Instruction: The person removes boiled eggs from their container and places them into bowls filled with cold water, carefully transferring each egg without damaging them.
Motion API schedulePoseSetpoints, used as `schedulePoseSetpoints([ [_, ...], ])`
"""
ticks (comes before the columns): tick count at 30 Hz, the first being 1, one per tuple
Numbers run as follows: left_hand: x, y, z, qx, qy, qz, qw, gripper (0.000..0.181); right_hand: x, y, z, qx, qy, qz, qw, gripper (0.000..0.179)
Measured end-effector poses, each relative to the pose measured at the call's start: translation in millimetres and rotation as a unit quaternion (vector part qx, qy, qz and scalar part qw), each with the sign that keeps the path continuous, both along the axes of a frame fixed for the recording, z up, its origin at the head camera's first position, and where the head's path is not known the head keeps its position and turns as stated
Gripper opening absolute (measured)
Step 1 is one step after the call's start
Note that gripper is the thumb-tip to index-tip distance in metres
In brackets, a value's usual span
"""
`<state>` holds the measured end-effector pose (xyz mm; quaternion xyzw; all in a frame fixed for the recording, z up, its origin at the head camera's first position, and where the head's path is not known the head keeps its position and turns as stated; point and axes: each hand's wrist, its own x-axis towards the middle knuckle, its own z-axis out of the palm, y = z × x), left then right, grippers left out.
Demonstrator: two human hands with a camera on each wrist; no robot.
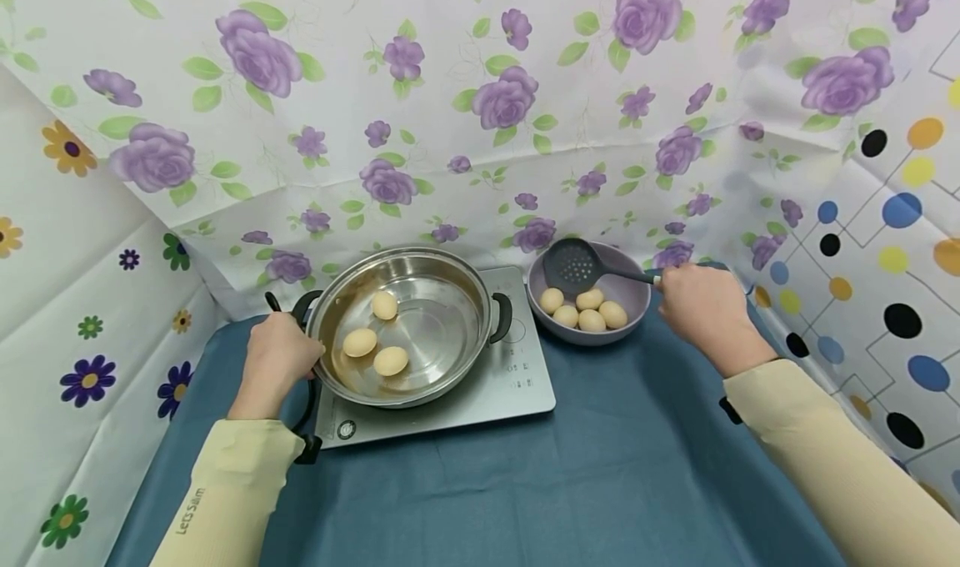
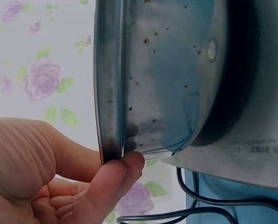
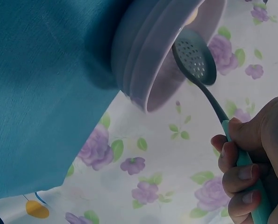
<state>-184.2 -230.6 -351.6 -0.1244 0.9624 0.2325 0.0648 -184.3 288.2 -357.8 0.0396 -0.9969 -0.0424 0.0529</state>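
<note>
My left hand [image 1: 279, 352] pinches the rim of a steel pot [image 2: 111, 93] between thumb and fingers, beside its left handle. Three pale brown eggs [image 1: 391, 361] lie on the left side inside the pot [image 1: 450, 333]. With my right hand [image 1: 705, 304] I grip the green handle [image 3: 245, 163] of a dark grey skimmer [image 1: 572, 265]. The perforated head of this skimmer [image 3: 195, 58] is tilted over the far left part of a mauve bowl [image 1: 588, 336]. Several more eggs [image 1: 591, 320] sit in the bowl, just in front of the skimmer's head.
Under the pot is a silver induction cooker [image 1: 525, 383], with a black cord [image 2: 213, 200] at its left. The bowl stands right of the cooker on a blue tablecloth [image 1: 480, 500]. Floral sheets [image 1: 450, 92] hang behind and at the left; a dotted sheet [image 1: 900, 317] hangs at the right.
</note>
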Motion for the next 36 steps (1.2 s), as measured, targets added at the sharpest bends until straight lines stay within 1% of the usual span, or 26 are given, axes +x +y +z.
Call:
schedulePoseSetpoints([
  [9,0.2,-0.3,0.2,-0.003,0.000,-0.003,1.0000,0.022,2.0,4,7.8,-0.022,0.010,-0.011,0.9997,0.032],
  [11,0.1,-0.4,0.1,-0.003,0.000,-0.004,1.0000,0.023,3.0,4,9.9,-0.026,0.014,-0.012,0.9995,0.035],
  [14,0.0,-0.7,-0.1,-0.005,-0.001,-0.007,1.0000,0.023,4.4,2,12.9,-0.034,0.033,-0.006,0.9989,0.041],
  [18,0.0,-0.9,-0.7,-0.004,-0.001,-0.007,1.0000,0.023,6.3,-2,18.4,-0.062,0.047,-0.004,0.9969,0.044],
  [24,-0.4,-0.6,-1.6,-0.003,0.002,-0.007,1.0000,0.023,9.2,-11,28.2,-0.138,0.000,-0.008,0.9904,0.041],
  [26,-0.5,-0.4,-1.7,-0.004,0.001,-0.009,1.0000,0.023,10.1,-15,31.0,-0.151,-0.011,-0.007,0.9884,0.041],
  [27,-0.6,-0.2,-1.6,-0.004,-0.001,-0.009,1.0000,0.023,10.5,-17,32.4,-0.157,-0.014,-0.006,0.9875,0.038],
  [32,-1.4,-0.2,-1.4,-0.009,-0.009,-0.007,0.9999,0.024,12.9,-34,40.9,-0.156,-0.015,0.007,0.9876,0.031],
  [36,-2.2,-0.8,-1.8,-0.015,-0.011,-0.009,0.9998,0.025,15.7,-53,47.3,-0.151,-0.005,0.031,0.9881,0.028],
])
